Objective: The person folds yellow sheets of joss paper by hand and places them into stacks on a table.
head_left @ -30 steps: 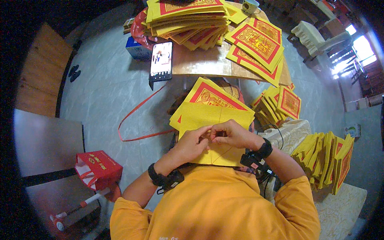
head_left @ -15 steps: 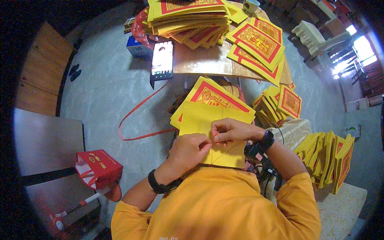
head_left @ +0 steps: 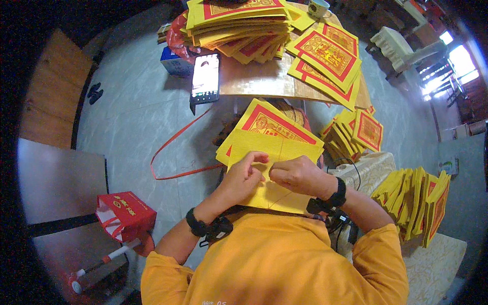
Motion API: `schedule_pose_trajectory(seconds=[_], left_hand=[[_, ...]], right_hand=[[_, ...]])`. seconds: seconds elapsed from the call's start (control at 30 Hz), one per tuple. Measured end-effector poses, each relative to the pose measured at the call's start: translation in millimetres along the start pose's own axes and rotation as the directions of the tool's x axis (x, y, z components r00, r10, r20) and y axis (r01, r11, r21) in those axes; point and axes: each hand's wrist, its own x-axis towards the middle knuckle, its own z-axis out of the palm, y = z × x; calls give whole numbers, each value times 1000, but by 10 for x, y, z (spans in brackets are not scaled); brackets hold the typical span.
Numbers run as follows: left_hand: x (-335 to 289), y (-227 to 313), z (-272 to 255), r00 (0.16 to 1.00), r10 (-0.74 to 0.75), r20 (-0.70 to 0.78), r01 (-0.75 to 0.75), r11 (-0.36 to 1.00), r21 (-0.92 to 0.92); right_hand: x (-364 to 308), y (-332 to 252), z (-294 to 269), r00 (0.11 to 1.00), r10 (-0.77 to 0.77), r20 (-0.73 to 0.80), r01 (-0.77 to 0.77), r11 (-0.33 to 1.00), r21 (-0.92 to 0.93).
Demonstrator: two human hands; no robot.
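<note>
A square yellow paper bundle (head_left: pixel 249 145) lies in front of my body, its plain side up. A thin string (head_left: pixel 281 146) crosses its face and runs down to my hands. Over the middle of the bundle, my right hand (head_left: pixel 300 175) is closed in a pinch on the string; its fingers hide the exact grip. Just left of it my left hand (head_left: pixel 243 178) is open, thumb and forefinger apart, with nothing visible between them. Beneath the bundle's far edge are more yellow sheets with red printed frames (head_left: pixel 264 119). Both wrists wear black bands.
Ahead is a wooden table (head_left: pixel 249 81) with a tall paper stack (head_left: pixel 239 30), a phone (head_left: pixel 205 79), loose printed sheets (head_left: pixel 328 56) and a cup (head_left: pixel 318 8). Paper bundles (head_left: pixel 414 201) stand at right on a cloth-covered surface (head_left: pixel 432 259). A red bag (head_left: pixel 127 213) is at left.
My left hand has opened from a pinch, its fingers lifting apart. My right hand has turned knuckles-up and stays closed near the same spot on the bundle.
</note>
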Motion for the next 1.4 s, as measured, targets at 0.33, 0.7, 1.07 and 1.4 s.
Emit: schedule_pose_trajectory(seconds=[0.33,0.7,1.07,1.4], left_hand=[[16,-448,24,929,-67,364,260,818,-513],[-49,-709,249,997,73,-11,-70,984,163],[-138,-325,73,999,-17,-52,30,964,262],[-216,12,17,992,73,-104,-30,931,364]], right_hand=[[-122,95,230,967,-157,-203,136,985,-110],[-244,267,626,972,188,-143,-103,881,461],[-126,240,437,905,369,214,-372,437,819],[161,-51,28,941,300,155,-334,768,546]])
